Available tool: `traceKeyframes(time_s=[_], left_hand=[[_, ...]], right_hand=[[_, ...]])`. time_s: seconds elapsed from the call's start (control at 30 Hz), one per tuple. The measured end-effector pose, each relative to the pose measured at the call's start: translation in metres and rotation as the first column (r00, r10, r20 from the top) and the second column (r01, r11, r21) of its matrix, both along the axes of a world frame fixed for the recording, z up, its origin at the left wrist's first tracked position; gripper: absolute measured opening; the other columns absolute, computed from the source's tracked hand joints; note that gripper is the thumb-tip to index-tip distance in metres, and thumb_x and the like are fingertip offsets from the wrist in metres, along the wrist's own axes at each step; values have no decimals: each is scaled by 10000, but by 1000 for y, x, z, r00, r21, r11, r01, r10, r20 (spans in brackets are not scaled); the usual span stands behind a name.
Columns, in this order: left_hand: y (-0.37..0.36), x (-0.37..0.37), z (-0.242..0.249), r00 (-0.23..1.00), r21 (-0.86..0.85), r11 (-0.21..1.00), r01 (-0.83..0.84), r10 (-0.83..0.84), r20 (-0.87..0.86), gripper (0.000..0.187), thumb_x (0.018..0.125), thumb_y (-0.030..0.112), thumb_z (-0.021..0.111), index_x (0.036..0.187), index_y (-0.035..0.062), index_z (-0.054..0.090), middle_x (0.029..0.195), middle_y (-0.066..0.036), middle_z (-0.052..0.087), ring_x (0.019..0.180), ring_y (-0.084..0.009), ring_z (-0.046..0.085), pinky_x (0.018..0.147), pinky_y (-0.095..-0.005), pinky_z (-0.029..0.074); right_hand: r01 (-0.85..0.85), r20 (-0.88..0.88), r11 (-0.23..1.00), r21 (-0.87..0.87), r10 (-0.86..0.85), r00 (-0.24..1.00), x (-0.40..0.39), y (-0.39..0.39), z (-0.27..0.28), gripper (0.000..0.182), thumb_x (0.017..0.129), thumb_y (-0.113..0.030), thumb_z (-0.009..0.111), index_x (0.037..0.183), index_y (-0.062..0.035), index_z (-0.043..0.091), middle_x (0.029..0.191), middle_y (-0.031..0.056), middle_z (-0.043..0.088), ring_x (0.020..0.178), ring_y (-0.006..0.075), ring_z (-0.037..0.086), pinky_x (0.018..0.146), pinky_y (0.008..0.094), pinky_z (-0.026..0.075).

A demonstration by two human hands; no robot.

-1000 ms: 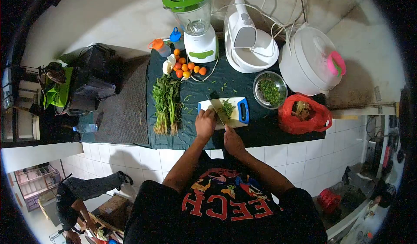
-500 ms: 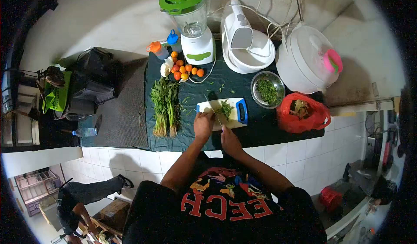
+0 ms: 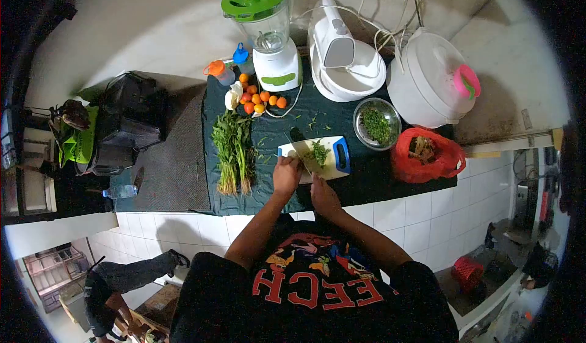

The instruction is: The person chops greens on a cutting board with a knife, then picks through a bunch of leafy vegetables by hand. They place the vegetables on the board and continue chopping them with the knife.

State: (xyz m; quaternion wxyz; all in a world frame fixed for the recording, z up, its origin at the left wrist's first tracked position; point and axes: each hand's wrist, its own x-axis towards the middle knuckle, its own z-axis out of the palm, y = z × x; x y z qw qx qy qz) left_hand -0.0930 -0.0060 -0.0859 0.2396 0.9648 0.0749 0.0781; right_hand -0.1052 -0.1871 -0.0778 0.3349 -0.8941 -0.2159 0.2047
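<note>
One kitchen knife (image 3: 307, 160) across a white cutting board (image 3: 337, 167)

The right hand (image 3: 325, 196), at the board's 5 o'clock, has its fingers closed round the knife's handle; the blade slants toward 11 o'clock, its far end seemingly past the board. At 8 o'clock sits the left hand (image 3: 287, 175), fingers bent and bunched beside the blade; whether they pin any stems cannot be told. Chopped greens (image 3: 319, 152) lie on the board, on the blade's 3 o'clock side.

A slip could nick the left fingertips, being so near the blade; a wide sweep could scatter greens overboard.

At 6 o'clock the table (image 3: 372, 181) ends close by. A shiny bowl (image 3: 369, 141) at 2, a red plastic bag (image 3: 427, 166) at 3 and rooted leafy bunches (image 3: 233, 150) at 9 limit sideways reach. More room lies toward 12, among leaf bits (image 3: 312, 123).
</note>
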Motion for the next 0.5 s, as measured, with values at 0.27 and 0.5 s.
traceKeyframes(time_s=[0.27, 0.5], left_hand=[[2, -8, 4, 990, -24, 997, 72, -69, 127, 168, 822, 153, 687, 974, 89, 721, 958, -97, 672, 935, -334, 594, 817, -463, 501], [5, -4, -13, 998, -8, 998, 55, -54, 44, 220, 796, 155, 692, 1002, 86, 727, 913, -117, 676, 913, -351, 601, 834, -461, 501]], right_hand=[[-1, 116, 993, 115, -13, 993, 6, 12, 4, 439, 1010, -143, 464, 1392, 72, 430, 1199, 335, 579, 1095, 483, 593, 965, 520, 481], [55, 65, 990, 128, -64, 996, -8, 10, -22, 474, 1002, -120, 462, 1433, 65, 387, 1232, 357, 560, 1112, 499, 578, 971, 539, 466]])
